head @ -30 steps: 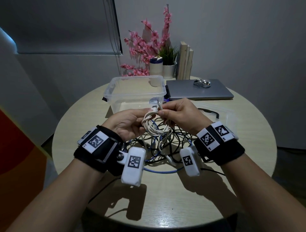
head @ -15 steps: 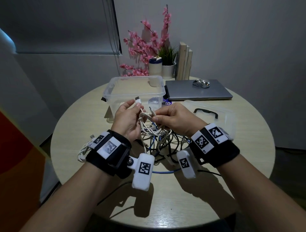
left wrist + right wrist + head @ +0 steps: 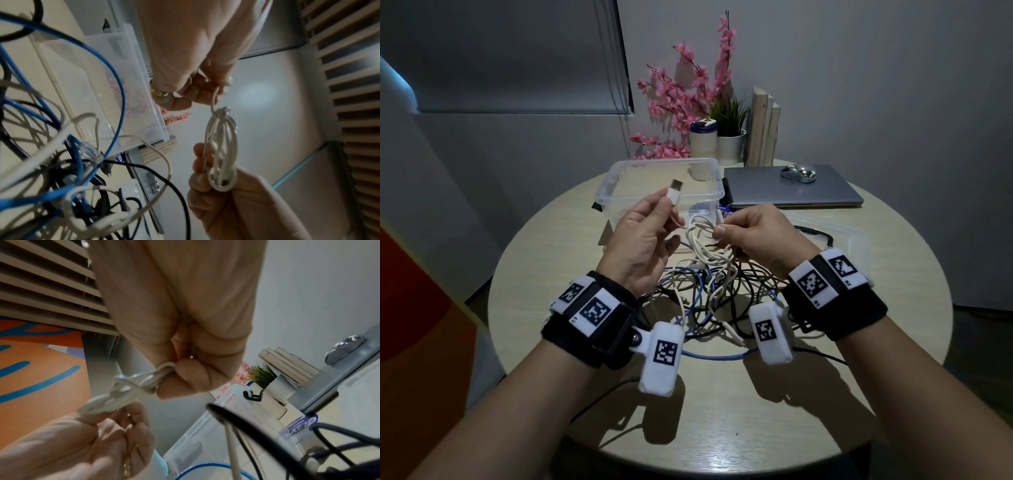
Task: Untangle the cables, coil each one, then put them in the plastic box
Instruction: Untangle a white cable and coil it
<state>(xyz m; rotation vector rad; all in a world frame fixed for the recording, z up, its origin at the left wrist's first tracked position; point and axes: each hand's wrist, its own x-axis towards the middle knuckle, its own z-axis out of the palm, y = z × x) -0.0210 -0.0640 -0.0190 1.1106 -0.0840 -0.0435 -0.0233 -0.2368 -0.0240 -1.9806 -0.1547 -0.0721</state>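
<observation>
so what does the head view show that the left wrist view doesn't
Only the head view shows the white USB plug standing up out of the left hand, the silver computer mouse on the closed grey laptop, and the round wooden table whole.

Only the left wrist view shows the wrap tied round the top of the coiled white cable and a gold ring on the left hand.

Both show the right hand gripping that coil, the clear plastic box and the loose blue cable.
</observation>
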